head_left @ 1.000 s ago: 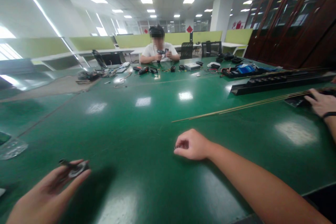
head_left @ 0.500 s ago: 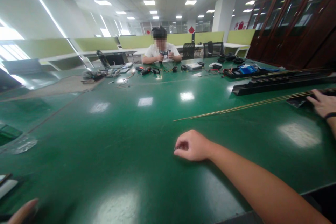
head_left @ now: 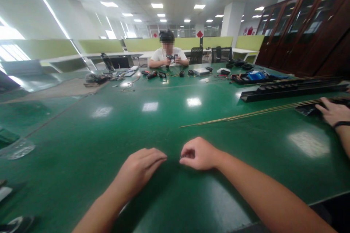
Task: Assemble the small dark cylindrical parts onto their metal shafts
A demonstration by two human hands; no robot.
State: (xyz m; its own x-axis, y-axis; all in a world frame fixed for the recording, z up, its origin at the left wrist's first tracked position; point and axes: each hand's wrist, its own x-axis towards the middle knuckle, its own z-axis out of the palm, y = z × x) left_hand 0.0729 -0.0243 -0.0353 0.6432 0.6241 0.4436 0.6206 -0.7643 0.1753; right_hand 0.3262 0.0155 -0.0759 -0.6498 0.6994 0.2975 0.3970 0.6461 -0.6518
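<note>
My left hand (head_left: 143,164) reaches over the green tabletop (head_left: 109,131), its fingers straight and pressed together against the thumb. Anything between those fingertips is hidden. Just across a small gap, my right hand (head_left: 201,154) rests with curled fingers closed toward the thumb. A small dark, shiny piece (head_left: 181,157) shows at its fingertips, too small to name. Thin brass-coloured rods (head_left: 218,120) lie on the table beyond my right hand, touching neither hand.
At right, another person's hand (head_left: 333,111) rests on a dark object beside the rods. A long black channel (head_left: 268,94) lies behind them. A person in white (head_left: 168,56) sits opposite, near tools and small black parts. A clear plastic item (head_left: 22,149) lies at left.
My left hand has come from the lower left edge to the middle, close beside my right hand. The right hand keeps its curled grip. The view has shifted slightly.
</note>
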